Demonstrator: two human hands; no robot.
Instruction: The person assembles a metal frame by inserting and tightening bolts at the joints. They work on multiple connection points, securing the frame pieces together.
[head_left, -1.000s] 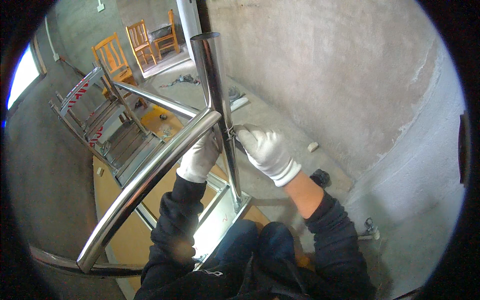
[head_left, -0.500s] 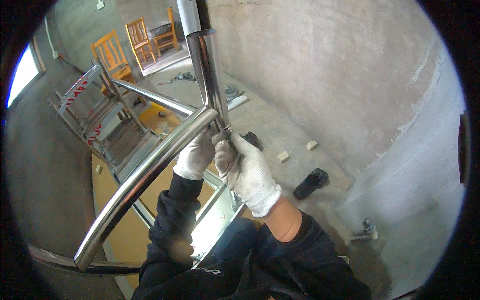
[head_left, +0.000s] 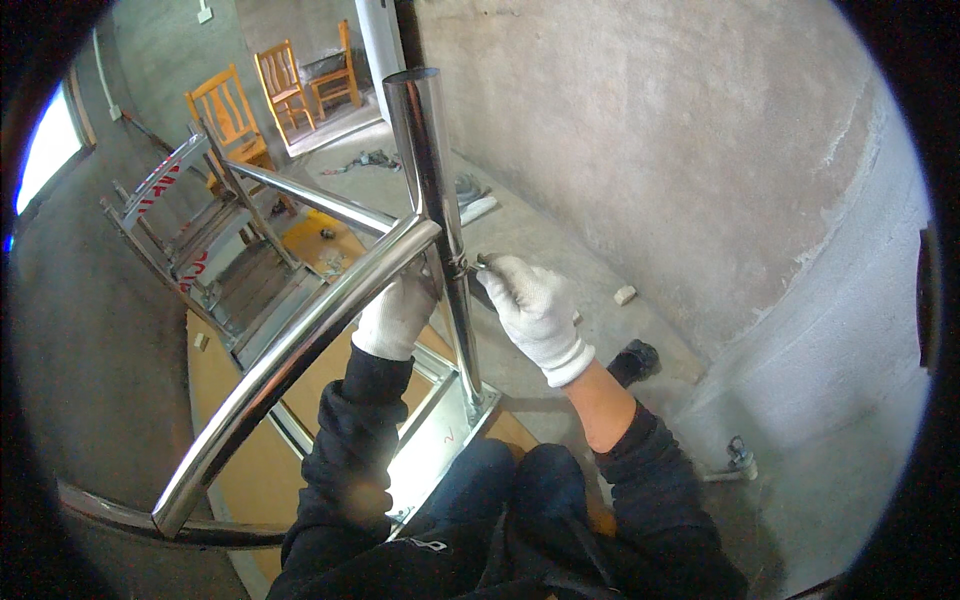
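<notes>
My right hand [head_left: 540, 308]: fingers clamped on thin metal bit [head_left: 481, 262], just right of steel post [head_left: 425, 150]. Wire wrap [head_left: 458, 266] circled post near fingertips. My left hand [head_left: 396, 315] sat left, partly behind slanting tube [head_left: 300, 372]; couldn't tell its grip.

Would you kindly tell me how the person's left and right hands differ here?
The left hand is partly hidden behind the slanting metal tube; the right hand is clear of it. The left hand's sleeve meets its cuff, whereas the right hand has bare forearm showing. Both wear white gloves.
</notes>
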